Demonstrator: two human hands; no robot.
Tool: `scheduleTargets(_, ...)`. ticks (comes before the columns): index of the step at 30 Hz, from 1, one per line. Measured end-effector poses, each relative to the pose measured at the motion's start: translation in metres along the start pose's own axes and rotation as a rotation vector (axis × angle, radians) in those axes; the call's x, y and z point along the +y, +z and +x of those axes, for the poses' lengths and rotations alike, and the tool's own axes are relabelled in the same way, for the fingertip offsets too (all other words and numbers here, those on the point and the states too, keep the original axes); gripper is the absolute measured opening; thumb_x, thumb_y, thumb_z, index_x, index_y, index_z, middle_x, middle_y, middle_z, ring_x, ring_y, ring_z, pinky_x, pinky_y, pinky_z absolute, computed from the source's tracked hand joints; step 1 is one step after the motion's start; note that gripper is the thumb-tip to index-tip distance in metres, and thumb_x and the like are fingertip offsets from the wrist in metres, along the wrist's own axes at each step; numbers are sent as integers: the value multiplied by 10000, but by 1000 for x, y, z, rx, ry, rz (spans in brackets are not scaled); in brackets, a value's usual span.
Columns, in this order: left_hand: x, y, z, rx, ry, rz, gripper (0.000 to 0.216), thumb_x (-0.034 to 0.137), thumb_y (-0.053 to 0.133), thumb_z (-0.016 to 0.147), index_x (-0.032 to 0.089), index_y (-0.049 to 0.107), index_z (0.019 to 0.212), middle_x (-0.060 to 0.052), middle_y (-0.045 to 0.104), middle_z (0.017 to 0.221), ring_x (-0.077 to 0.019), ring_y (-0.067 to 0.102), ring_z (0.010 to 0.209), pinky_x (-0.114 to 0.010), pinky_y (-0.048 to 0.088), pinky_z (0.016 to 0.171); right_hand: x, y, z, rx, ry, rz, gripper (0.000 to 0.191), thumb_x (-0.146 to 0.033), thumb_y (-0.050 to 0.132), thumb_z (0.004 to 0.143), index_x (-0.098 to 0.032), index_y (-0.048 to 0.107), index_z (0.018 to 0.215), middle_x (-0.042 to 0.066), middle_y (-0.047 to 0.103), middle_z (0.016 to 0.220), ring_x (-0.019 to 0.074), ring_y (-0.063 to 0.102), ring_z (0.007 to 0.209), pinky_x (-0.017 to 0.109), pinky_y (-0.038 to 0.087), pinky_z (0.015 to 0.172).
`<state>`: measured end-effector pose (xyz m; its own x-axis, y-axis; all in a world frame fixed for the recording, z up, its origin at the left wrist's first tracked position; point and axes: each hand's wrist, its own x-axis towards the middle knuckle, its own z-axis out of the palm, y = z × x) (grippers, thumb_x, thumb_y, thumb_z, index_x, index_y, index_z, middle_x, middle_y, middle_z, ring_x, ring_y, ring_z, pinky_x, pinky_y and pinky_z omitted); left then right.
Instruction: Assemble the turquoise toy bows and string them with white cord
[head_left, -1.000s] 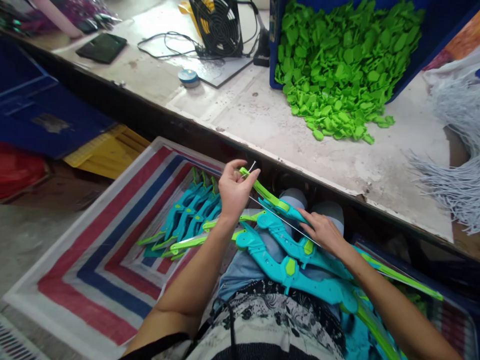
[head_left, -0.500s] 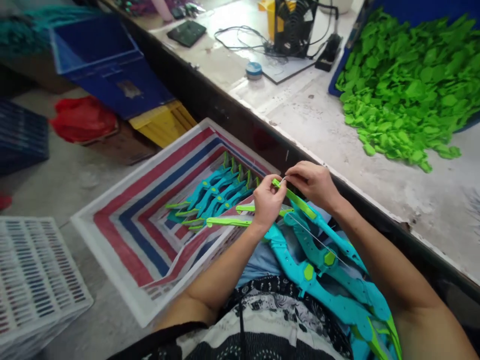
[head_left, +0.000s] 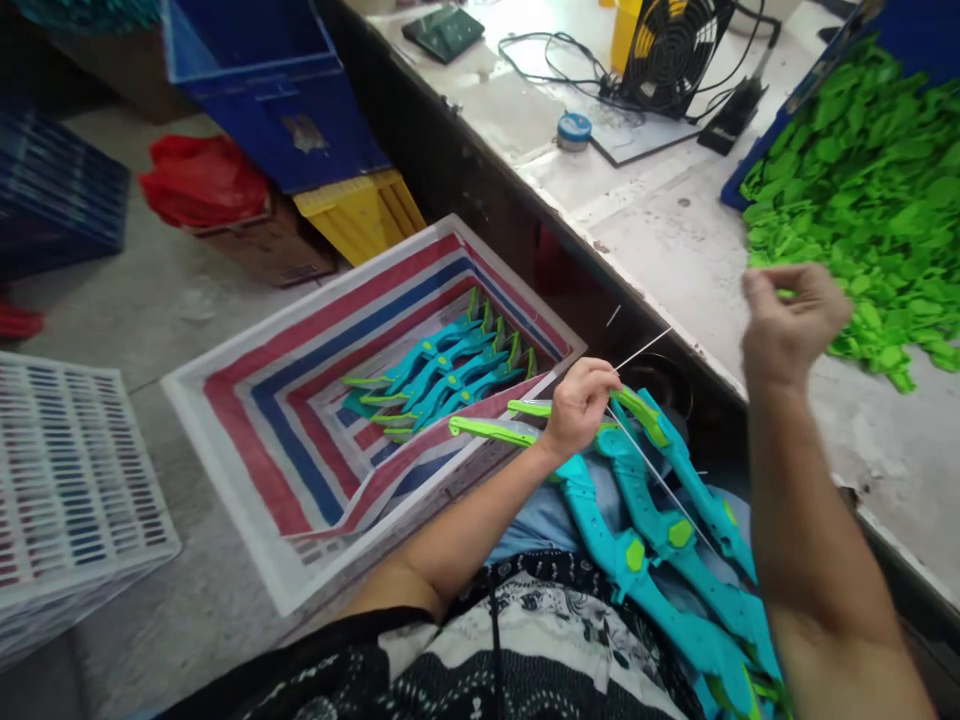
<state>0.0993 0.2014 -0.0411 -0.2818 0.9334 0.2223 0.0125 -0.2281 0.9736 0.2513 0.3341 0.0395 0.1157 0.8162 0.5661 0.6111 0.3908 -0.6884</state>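
My left hand is closed around the green tip of a turquoise-and-green toy bow, with the white string coming out at its fingers. Up to the right, over the table edge, my right hand is closed and slightly blurred. The string runs taut in its direction, though its far end fades against the white tabletop. Another stretch of string slants down along the bow. Two more toy bows lie beside it across my lap, their green tips pointing left under my left wrist.
A striped-lined crate at my left holds several finished-looking bows. On the worktable are a black fan, cables, a small blue-lidded tin and a blue bin spilling green plastic pieces. A white basket stands far left.
My right hand has moved away from the left, up and right over the table edge, drawing the string out. My left hand stays at the bow tip. The view has shifted.
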Motion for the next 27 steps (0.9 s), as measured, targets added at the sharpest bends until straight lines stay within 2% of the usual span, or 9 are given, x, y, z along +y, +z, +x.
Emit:
scheduleTargets(2, 1, -3, 8, -20, -128, -118, 165, 165, 576, 834, 201, 715, 754, -70, 661, 936, -207, 616, 945, -358, 489, 877, -18, 3, -37, -142, -136, 118, 129, -229, 645, 809, -189, 611, 691, 18, 607, 713, 152, 578, 723, 316, 470, 675)
scheduleTargets(4, 1, -10, 18, -4, -336, -232, 165, 250, 594, 819, 176, 733, 767, -80, 680, 890, -208, 635, 870, -349, 512, 779, -33, 10, -84, -298, -219, 197, 134, -227, 602, 859, -205, 623, 728, 36, 639, 792, 178, 605, 843, 358, 498, 789)
scheduleTargets(6, 0, -20, 27, 13, -493, -275, 180, 317, 649, 765, 152, 723, 757, -79, 686, 836, -188, 633, 748, -316, 506, 663, -38, 20, -124, -353, -193, 237, 139, -232, 586, 875, -215, 628, 744, 44, 645, 838, 186, 603, 885, 367, 505, 816)
scheduleTargets(9, 1, -34, 32, 88, -449, -101, 126, 246, 755, 620, 151, 683, 663, -62, 692, 853, -169, 627, 760, -269, 495, 667, -33, 35, -154, -372, -30, 294, 131, -249, 598, 867, -211, 638, 748, 36, 629, 827, 174, 603, 846, 342, 514, 781)
scheduleTargets(12, 3, -37, 25, 133, -273, 79, 78, 231, 707, 689, 166, 679, 721, -37, 692, 804, -150, 631, 741, -248, 501, 678, -27, 45, -155, -338, 123, 366, 112, -249, 610, 854, -196, 656, 766, 26, 621, 804, 152, 603, 793, 294, 514, 726)
scheduleTargets(15, 7, -29, 16, 172, -205, -12, 114, 271, 650, 785, 170, 661, 838, -31, 701, 813, -117, 624, 646, -243, 519, 648, -29, 49, -147, -265, 141, 382, 100, -233, 617, 850, -187, 672, 781, 27, 620, 806, 138, 597, 772, 257, 497, 677)
scheduleTargets(18, 12, -19, 14, 214, -142, -113, 119, 284, 660, 795, 174, 631, 830, -44, 718, 875, -97, 624, 630, -231, 526, 633, -32, 49, -141, -257, 112, 349, 108, -234, 604, 865, -187, 677, 801, 34, 619, 824, 133, 591, 766, 250, 494, 667)
scheduleTargets(23, 19, -18, 24, 123, -315, -233, 240, 342, 759, 682, 170, 607, 755, 10, 629, 600, -84, 531, 439, -176, 326, 350, -31, 48, -140, -223, 77, 315, 156, -254, 543, 909, -209, 689, 878, 49, 612, 891, 151, 594, 830, 279, 521, 732)
scheduleTargets(27, 23, -26, 29, 6, -427, -247, 288, 382, 789, 615, 136, 664, 699, -17, 637, 602, -91, 543, 450, -182, 355, 351, -28, 51, -140, -205, 46, 336, 194, -256, 517, 926, -227, 709, 929, 51, 604, 919, 158, 591, 868, 300, 527, 790)
